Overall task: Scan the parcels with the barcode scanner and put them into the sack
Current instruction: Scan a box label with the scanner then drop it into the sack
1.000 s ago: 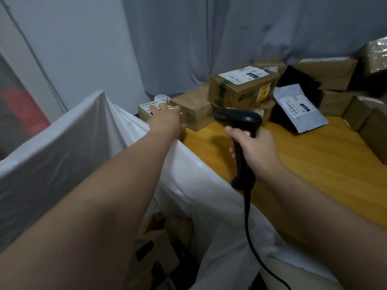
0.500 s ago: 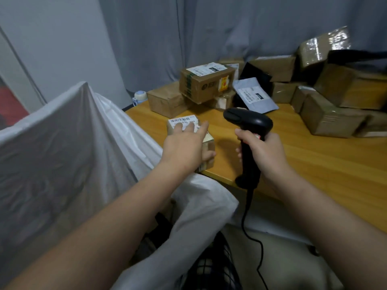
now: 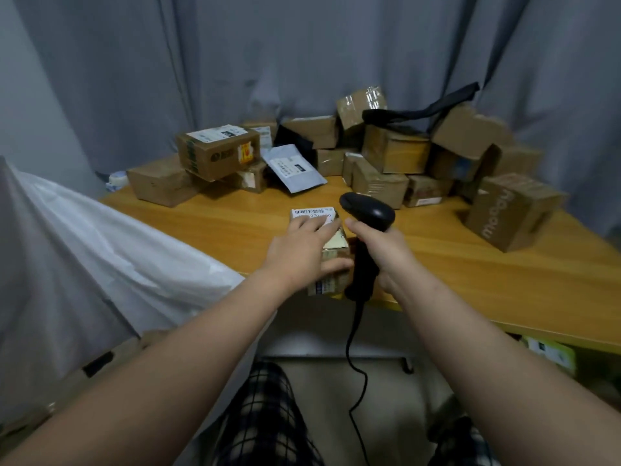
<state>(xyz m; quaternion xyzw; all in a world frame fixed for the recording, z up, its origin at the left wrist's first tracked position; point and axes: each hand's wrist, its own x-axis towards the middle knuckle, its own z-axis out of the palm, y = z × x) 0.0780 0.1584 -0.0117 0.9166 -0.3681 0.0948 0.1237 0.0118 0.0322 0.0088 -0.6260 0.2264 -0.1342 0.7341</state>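
Observation:
My left hand [image 3: 302,250] grips a small cardboard parcel [image 3: 331,245] with a white barcode label, resting at the near edge of the wooden table [image 3: 470,277]. Its fingers cover part of the label. My right hand [image 3: 386,253] holds the black barcode scanner [image 3: 366,216] upright just right of the parcel, its head above the parcel's far right corner. The scanner's cable [image 3: 356,358] hangs down to the floor. The white sack [image 3: 100,257] stands open at the left, its rim beside the table's corner, with boxes inside.
Many cardboard parcels [image 3: 396,153] are piled along the back of the table against a grey curtain, with a labelled box [image 3: 218,151], a grey mailer bag [image 3: 292,168] and a tilted printed box [image 3: 510,210] at right. My legs in plaid cloth are below.
My left hand has pulled the small parcel from the far left corner to the table's near edge beside the scanner. The view has swung right, away from the sack.

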